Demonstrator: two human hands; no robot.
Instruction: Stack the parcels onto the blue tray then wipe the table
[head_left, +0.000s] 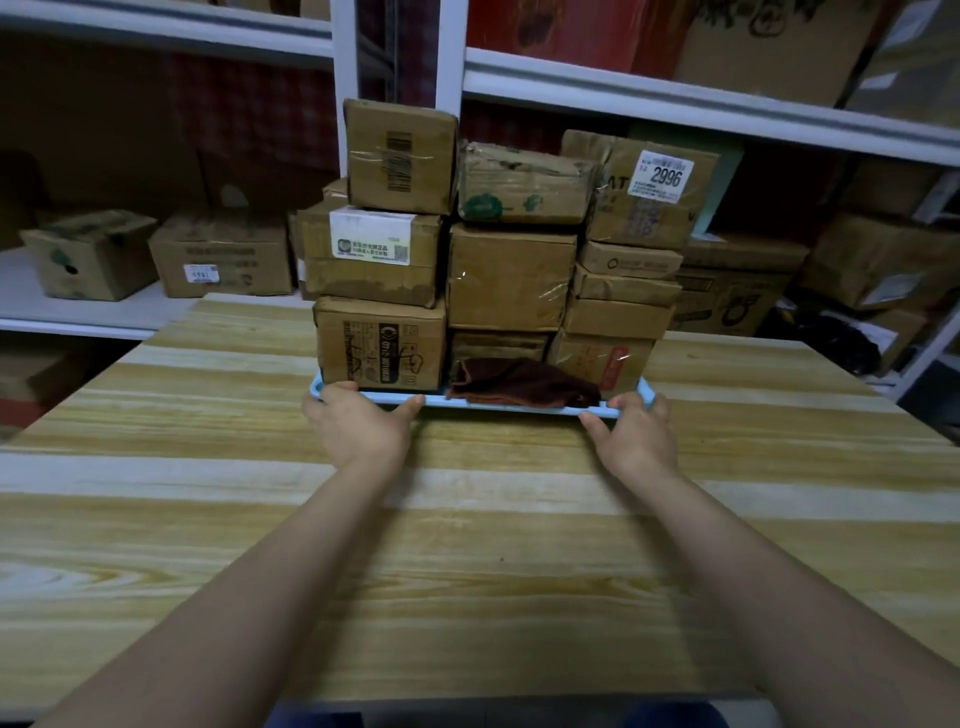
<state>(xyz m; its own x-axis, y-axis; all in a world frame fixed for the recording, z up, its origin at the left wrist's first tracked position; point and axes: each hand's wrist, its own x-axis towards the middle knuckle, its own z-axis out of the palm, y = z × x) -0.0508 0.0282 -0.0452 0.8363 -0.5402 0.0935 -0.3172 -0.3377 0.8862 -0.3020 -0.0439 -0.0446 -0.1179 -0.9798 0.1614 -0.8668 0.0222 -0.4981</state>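
Fingers (337, 388) of left hand (358, 423) curled over near-left corner of blue tray (498, 405), thumb along near rim. Right hand (638, 434) gripped near-right corner likewise. Rim thin, smooth plastic. Crumpled dark brown cloth (519, 383) lay on tray's near edge, between hands. Taped, dented cardboard parcels (509, 275) stood in three columns on tray, at far middle of striped wood-grain worktop (467, 545).
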